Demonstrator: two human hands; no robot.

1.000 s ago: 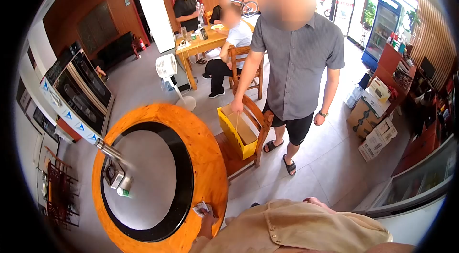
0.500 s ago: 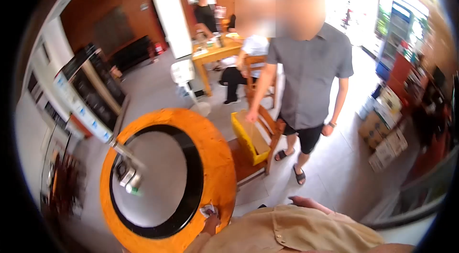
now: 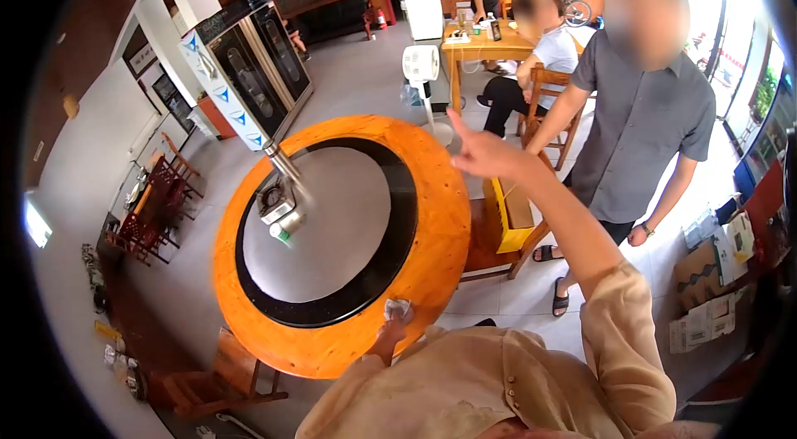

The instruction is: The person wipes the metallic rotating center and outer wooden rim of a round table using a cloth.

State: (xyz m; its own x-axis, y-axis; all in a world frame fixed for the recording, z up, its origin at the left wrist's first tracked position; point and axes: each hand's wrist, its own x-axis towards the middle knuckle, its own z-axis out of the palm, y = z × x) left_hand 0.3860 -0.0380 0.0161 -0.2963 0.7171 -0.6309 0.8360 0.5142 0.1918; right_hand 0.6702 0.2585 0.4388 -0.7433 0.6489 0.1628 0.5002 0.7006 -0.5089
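Note:
My left hand (image 3: 393, 328) rests on the orange wooden rim (image 3: 444, 215) of a round table, its fingers closed on a crumpled whitish cloth (image 3: 399, 309). My right hand (image 3: 486, 150) is raised beyond the table's right side, index finger stretched out and pointing up and left, holding nothing. On the table's grey centre (image 3: 332, 198) stands a metal device (image 3: 281, 205) under a pipe, with a small green-and-white item (image 3: 280, 231) beside it. A yellow box (image 3: 513, 219) sits on a wooden chair, right of the table.
A person in a grey shirt (image 3: 643, 124) stands behind the chair, one arm reaching toward the box. A white fan (image 3: 421, 65) stands beyond the table. Other people are at a back table (image 3: 490, 47). Cartons (image 3: 706, 319) lie at the right, a wooden chair (image 3: 237, 364) at lower left.
My right hand has risen from near my body and now points outward. The view has swung left, so the table appears further right. My left hand still holds the cloth on the rim.

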